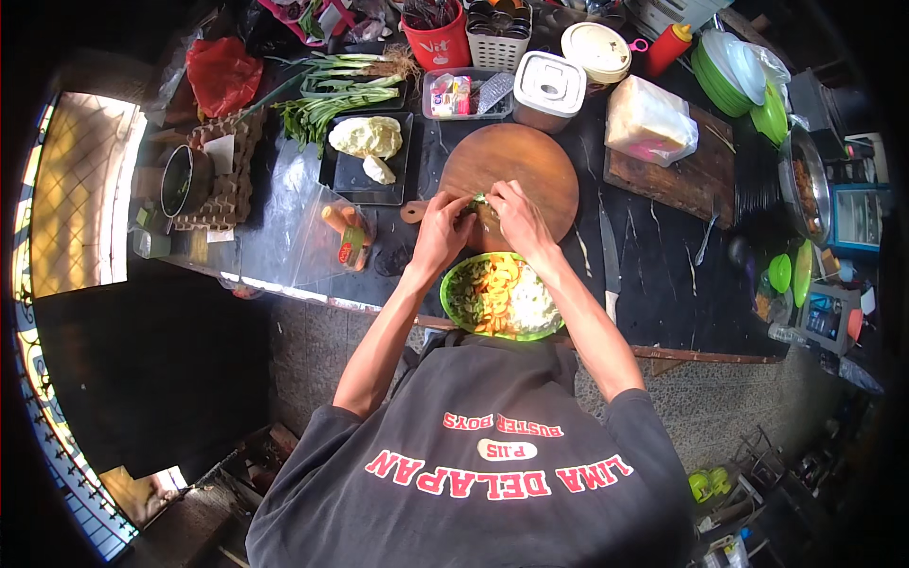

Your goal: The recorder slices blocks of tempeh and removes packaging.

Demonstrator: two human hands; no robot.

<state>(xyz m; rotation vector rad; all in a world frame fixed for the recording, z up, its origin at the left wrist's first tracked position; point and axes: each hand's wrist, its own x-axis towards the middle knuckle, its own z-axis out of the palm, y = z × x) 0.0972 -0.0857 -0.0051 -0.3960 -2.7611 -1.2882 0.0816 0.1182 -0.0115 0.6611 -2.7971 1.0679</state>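
Over the near edge of a round wooden cutting board, my left hand and my right hand pinch a small green vegetable piece between them. Fingers hide most of it, so its kind is unclear. Just below my hands, a bright green bowl stands at the table's near edge. It holds sliced carrots, shredded white vegetable and chopped green pieces side by side. To the right, a kitchen knife lies on the black table with its handle towards me.
Left of the board are a black tray with cabbage, bagged carrots and spring onions. A lidded white tub stands behind. At right, a wrapped block rests on a rectangular wooden board near a fork.
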